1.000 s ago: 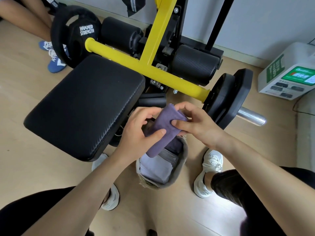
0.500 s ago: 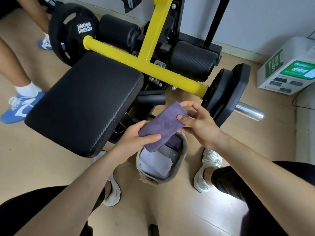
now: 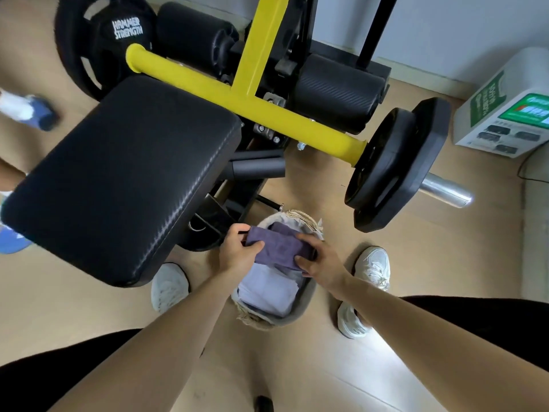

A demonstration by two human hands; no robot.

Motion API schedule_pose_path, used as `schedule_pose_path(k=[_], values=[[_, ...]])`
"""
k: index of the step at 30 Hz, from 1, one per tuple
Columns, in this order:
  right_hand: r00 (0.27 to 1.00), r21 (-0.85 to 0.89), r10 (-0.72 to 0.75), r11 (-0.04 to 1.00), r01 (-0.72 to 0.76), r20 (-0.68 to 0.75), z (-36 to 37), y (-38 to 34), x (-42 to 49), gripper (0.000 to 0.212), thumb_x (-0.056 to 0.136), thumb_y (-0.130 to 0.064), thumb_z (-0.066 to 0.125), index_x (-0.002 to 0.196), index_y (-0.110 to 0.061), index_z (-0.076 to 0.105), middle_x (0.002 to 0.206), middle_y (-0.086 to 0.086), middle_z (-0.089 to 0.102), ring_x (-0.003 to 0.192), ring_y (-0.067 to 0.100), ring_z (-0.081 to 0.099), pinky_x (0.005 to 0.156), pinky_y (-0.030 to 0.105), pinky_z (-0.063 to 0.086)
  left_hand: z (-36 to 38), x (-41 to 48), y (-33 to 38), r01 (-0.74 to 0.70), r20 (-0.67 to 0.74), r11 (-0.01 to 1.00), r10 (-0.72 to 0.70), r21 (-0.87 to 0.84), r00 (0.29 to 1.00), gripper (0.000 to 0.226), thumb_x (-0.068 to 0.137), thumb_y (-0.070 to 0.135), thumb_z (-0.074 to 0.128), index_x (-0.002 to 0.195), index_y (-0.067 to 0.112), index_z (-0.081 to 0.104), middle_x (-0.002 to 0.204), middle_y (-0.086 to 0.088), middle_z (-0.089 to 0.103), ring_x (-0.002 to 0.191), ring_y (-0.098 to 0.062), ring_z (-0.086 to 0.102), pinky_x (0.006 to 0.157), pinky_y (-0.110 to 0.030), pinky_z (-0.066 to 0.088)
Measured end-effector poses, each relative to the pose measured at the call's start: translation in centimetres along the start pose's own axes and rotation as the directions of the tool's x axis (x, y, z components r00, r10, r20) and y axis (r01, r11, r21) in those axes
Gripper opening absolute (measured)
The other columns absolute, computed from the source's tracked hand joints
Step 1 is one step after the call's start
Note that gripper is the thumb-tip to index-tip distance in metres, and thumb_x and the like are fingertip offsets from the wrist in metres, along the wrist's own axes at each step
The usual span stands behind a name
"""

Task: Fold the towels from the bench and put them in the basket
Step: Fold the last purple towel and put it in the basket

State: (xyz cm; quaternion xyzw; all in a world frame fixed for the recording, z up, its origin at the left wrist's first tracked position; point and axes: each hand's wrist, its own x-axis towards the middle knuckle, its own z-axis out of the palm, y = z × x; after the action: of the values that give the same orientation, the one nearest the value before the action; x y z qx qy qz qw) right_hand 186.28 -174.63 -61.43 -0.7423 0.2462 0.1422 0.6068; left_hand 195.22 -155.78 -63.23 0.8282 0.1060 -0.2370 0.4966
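The folded purple towel (image 3: 274,248) sits at the basket's (image 3: 298,315) mouth, over its 12 o'clock half. The left hand (image 3: 239,257) pinches the towel's 9 o'clock end, thumb on top; the right hand (image 3: 322,264) grips the 3 o'clock end, fingers curled round it. Pale towels (image 3: 267,289) lie inside, toward 6 o'clock. The bench (image 3: 118,173) stands at the basket's 10 o'clock, a weight plate (image 3: 395,165) at 2 o'clock.

One wide-angle view, from a camera worn on the person's head, facing forward and steeply down at the floor (image 3: 445,248). Both forearms enter from the bottom edge; the left hand (image 3: 237,254) and right hand (image 3: 320,263) sit close below the lens, mid-frame. The black padded desk (image 3: 118,173) fills the upper left.
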Motion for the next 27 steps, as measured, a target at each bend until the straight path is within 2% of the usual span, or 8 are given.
schedule_pose_path(k=[3,6,11,14,16,19,23,27], values=[[0.998,-0.172,0.032,0.984,-0.040,-0.051,0.5,2.4,2.4,0.052,0.084,-0.008,0.073,0.133,-0.020,0.059,0.135,0.005,0.044,0.125,0.025,0.050,0.111,0.031,0.040,2.0,2.1,-2.1,-0.024,-0.017,0.995,0.026,0.095,1.000,0.042,0.083,0.013,0.081,0.119,0.021,0.060,0.102,0.000,0.072,0.104,-0.029,0.069,0.090,-0.041,0.057],[0.993,-0.354,0.040,0.932,-0.077,-0.112,1.6,5.4,3.8,0.056,0.086,-0.014,0.070,0.139,-0.019,0.054,0.142,0.015,0.043,0.128,0.030,0.048,0.102,0.012,0.028,3.6,3.1,-3.4,-0.139,0.029,0.951,0.136,0.276,0.990,0.045,0.085,0.018,0.078,0.126,0.017,0.060,0.112,-0.008,0.073,0.106,-0.036,0.067,0.087,-0.040,0.054],[0.995,-0.548,0.013,0.834,-0.066,-0.101,2.8,8.0,4.7,0.053,0.092,-0.024,0.061,0.143,-0.017,0.048,0.149,0.018,0.034,0.122,0.040,0.052,0.102,0.042,0.046,4.0,3.1,-5.0,-0.414,0.105,0.740,0.427,0.530,0.898,0.043,0.088,0.026,0.071,0.128,0.012,0.064,0.120,-0.010,0.071,0.104,-0.037,0.067,0.082,-0.042,0.054],[0.996,-0.681,-0.054,0.732,-0.010,-0.072,2.4,7.5,5.0,0.048,0.091,-0.029,0.061,0.135,-0.014,0.053,0.143,0.018,0.039,0.117,0.041,0.054,0.092,0.043,0.051,3.1,2.4,-6.9,-0.659,0.245,0.463,0.676,0.592,0.695,0.048,0.090,0.040,0.062,0.129,0.013,0.068,0.135,-0.008,0.065,0.122,-0.031,0.061,0.101,-0.044,0.050],[0.984,-0.810,-0.169,0.584,0.056,-0.054,1.8,7.1,4.9,0.049,0.084,-0.036,0.067,0.129,-0.017,0.057,0.139,0.017,0.044,0.117,0.039,0.051,0.085,0.044,0.053,2.7,1.6,-8.0,-0.748,0.462,0.291,0.638,0.597,0.616,0.059,0.091,0.055,0.056,0.140,0.021,0.062,0.154,-0.006,0.051,0.141,-0.028,0.048,0.114,-0.046,0.040],[0.967,-0.889,-0.223,0.459,-0.008,-0.124,0.9,6.7,4.4,0.067,0.072,-0.051,0.075,0.132,-0.027,0.054,0.137,0.015,0.043,0.113,0.039,0.045,0.087,0.046,0.044,3.4,1.0,-8.9,-0.709,0.583,0.183,0.449,0.681,0.677,0.072,0.088,0.071,0.047,0.150,0.035,0.049,0.164,-0.004,0.039,0.150,-0.031,0.039,0.118,-0.051,0.035],[0.991,-0.688,-0.083,0.726,-0.010,-0.103,-0.1,7.8,4.0,0.080,0.078,-0.045,0.076,0.147,-0.029,0.040,0.159,0.017,0.012,0.132,0.043,0.039,0.105,0.044,0.042,5.4,0.5,-8.9,-0.616,0.545,0.225,0.306,0.755,0.781,0.077,0.088,0.079,0.032,0.155,0.042,0.036,0.166,-0.010,0.032,0.150,-0.045,0.031,0.119,-0.062,0.030],[0.998,-0.611,-0.022,0.792,-0.022,-0.065,-0.4,8.4,3.7,0.083,0.081,-0.040,0.077,0.151,-0.019,0.036,0.157,0.010,0.023,0.131,0.030,0.047,0.099,0.030,0.042,6.3,0.4,-9.5,-0.564,0.507,0.231,0.264,0.793,0.821,0.081,0.087,0.083,0.020,0.159,0.046,0.020,0.171,-0.010,0.015,0.155,-0.045,0.015,0.124,-0.061,0.015]])
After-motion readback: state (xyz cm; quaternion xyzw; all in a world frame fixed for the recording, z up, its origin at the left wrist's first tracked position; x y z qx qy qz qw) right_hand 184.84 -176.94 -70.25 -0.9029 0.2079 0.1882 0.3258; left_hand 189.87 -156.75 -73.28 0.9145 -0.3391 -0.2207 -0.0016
